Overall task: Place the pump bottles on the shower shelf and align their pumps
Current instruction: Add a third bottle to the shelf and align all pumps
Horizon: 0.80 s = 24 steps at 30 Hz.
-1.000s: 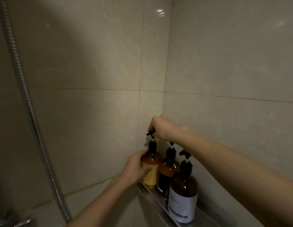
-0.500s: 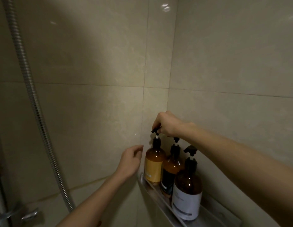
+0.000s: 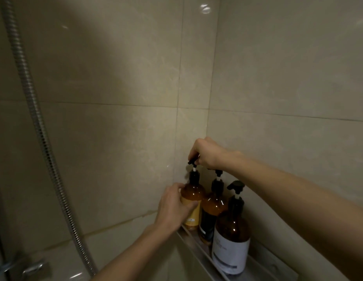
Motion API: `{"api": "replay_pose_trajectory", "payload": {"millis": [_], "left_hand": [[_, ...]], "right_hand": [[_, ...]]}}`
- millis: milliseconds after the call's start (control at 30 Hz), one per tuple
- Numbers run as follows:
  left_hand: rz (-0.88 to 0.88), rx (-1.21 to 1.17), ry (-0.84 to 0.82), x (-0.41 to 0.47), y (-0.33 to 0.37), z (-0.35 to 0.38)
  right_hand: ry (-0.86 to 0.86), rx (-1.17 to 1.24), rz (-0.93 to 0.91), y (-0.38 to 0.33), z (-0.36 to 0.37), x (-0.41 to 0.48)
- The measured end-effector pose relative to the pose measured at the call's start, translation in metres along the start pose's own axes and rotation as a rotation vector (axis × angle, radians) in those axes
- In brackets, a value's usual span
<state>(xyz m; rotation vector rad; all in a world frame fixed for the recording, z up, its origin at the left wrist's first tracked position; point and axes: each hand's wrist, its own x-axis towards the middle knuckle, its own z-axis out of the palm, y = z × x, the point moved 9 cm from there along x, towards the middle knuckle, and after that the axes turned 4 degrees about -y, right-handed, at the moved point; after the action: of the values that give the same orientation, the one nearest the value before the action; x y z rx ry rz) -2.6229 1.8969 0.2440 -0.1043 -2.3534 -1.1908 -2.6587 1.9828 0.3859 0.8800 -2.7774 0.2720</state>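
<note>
Three amber pump bottles stand in a row on a metal shower shelf (image 3: 193,243) in the tiled corner. The far one has a yellow label (image 3: 193,199); my left hand (image 3: 173,207) wraps its body from the left. My right hand (image 3: 207,154) pinches that bottle's black pump head (image 3: 191,161), whose nozzle points left. The middle bottle (image 3: 212,209) has a dark label, and its pump top is partly hidden under my right hand. The nearest bottle (image 3: 231,246) has a white label and its pump head (image 3: 235,185) points left.
A ribbed metal shower hose (image 3: 40,126) hangs down the left side, ending near chrome tap fittings (image 3: 32,268) at the lower left. Beige tiled walls meet in the corner behind the bottles. The shelf runs on toward the lower right.
My left hand, lifted off the yellow-label bottle half a second ago, has closed around its body again. My right hand stays on the pump head.
</note>
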Motion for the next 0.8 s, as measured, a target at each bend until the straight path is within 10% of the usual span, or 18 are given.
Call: {"api": "replay_pose_trajectory", "payload": {"millis": [233,800], "left_hand": [[-0.05,-0.304,-0.167,0.025,-0.006,-0.004],[0.026,-0.093,-0.322,0.024,0.0,0.008]], "right_hand": [[0.0,0.001,-0.007,0.001,0.001,-0.002],[0.012,-0.02,0.003,0.001,-0.001,-0.003]]}}
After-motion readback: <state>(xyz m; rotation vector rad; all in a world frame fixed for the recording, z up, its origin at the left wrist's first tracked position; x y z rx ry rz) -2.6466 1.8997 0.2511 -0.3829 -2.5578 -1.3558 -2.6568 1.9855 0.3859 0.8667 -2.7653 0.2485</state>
